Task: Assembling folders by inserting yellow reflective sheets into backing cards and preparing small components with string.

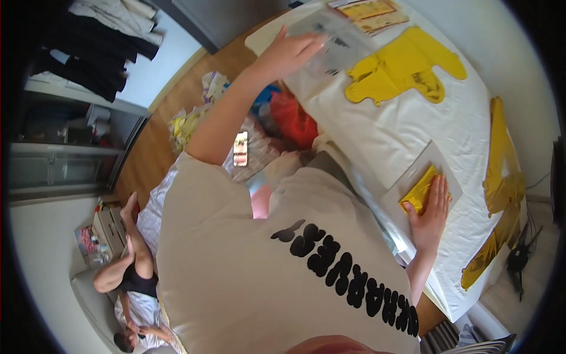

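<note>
My left hand reaches over the far left part of the white-covered table, its fingers stretched out and its thumb apart. Its fingertips are at a clear plastic bag with dark print; I cannot tell how firmly they touch it. At the near right, my right hand lies flat with fingers extended over a folded yellow foil piece. That piece rests on a pale grey card, partly hidden by the hand. Beyond it lies a flat, uninflated yellow foil balloon.
More yellow foil lies along the table's right edge. Printed packets sit at the far end. Beside the table are a red plastic bag, crumpled wrappings and a lit phone. Another person sits at the lower left.
</note>
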The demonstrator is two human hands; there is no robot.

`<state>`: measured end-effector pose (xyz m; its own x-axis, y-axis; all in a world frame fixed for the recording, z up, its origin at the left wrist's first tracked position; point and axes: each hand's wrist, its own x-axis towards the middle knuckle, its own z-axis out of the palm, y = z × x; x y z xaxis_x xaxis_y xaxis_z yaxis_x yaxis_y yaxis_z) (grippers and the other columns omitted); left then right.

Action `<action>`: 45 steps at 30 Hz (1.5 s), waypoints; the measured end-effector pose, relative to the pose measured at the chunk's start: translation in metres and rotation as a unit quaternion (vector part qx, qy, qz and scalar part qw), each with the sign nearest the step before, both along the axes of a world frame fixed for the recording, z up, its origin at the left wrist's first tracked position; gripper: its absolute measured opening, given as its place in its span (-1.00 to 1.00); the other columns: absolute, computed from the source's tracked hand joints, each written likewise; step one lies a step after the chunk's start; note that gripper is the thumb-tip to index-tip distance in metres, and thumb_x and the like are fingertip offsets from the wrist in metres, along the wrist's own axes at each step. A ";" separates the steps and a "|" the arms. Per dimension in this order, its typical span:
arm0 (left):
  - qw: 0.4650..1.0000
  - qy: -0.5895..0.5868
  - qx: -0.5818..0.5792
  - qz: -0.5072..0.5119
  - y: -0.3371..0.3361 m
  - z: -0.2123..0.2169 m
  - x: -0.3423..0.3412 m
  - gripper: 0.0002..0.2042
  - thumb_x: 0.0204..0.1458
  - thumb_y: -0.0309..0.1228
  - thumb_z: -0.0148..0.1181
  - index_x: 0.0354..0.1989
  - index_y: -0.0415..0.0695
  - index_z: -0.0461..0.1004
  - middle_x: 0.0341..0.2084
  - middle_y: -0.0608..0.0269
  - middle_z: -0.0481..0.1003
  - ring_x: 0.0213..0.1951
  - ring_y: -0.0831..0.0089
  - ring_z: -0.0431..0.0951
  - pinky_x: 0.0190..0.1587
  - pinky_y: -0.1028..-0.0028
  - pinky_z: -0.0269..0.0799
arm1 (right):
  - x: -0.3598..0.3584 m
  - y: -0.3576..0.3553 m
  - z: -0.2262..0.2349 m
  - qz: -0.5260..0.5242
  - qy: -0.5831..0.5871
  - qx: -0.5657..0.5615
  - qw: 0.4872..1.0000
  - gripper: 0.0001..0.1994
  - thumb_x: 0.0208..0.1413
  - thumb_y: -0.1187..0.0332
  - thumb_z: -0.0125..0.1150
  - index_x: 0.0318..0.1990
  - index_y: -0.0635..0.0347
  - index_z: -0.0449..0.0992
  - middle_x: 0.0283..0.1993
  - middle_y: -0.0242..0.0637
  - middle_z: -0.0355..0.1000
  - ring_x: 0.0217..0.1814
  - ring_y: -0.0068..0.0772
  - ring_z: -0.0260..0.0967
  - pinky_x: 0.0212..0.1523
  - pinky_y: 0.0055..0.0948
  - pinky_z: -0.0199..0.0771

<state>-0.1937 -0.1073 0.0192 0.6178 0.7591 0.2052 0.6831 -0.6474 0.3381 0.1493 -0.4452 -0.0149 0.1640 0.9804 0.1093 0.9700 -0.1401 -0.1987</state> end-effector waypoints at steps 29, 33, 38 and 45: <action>0.942 -0.169 0.118 -0.263 -0.194 -0.076 0.153 -0.52 -0.09 0.02 0.30 -0.10 -0.07 0.50 -0.05 0.25 0.45 -0.04 0.38 0.42 -0.08 0.30 0.29 | 0.000 0.001 -0.010 0.024 0.012 0.023 0.999 -0.13 0.10 -0.08 0.18 0.43 0.27 0.02 0.49 -0.02 0.00 0.55 0.00 -0.14 0.50 -0.09 -0.23; 0.988 -0.073 0.111 -0.077 -0.222 -0.068 0.167 -0.40 -0.08 0.03 0.28 0.07 -0.10 0.44 0.13 0.16 0.37 0.11 0.26 0.33 0.06 0.27 0.25 | -0.001 0.002 -0.011 0.023 0.013 0.022 0.999 -0.13 0.10 -0.10 0.18 0.43 0.26 0.03 0.48 -0.02 0.01 0.55 0.00 -0.13 0.50 -0.09 -0.21; 0.976 -0.119 0.134 -0.122 -0.223 -0.066 0.170 -0.38 -0.03 0.00 0.25 0.16 -0.12 0.40 0.16 0.13 0.35 0.20 0.16 0.27 0.16 0.22 0.20 | -0.001 0.003 -0.010 0.013 0.011 0.024 1.000 -0.13 0.10 -0.10 0.18 0.42 0.26 0.05 0.48 -0.03 0.03 0.54 0.01 -0.12 0.49 -0.08 -0.19; 0.937 -0.159 0.084 -0.299 -0.202 -0.100 0.151 -0.38 0.04 -0.03 0.20 0.25 -0.11 0.36 0.24 0.22 0.36 0.34 0.27 0.21 0.37 0.08 0.02 | -0.001 0.003 -0.012 0.017 0.014 0.024 0.999 -0.15 0.11 -0.07 0.18 0.43 0.24 0.05 0.48 -0.04 0.03 0.55 0.01 -0.12 0.49 -0.09 -0.18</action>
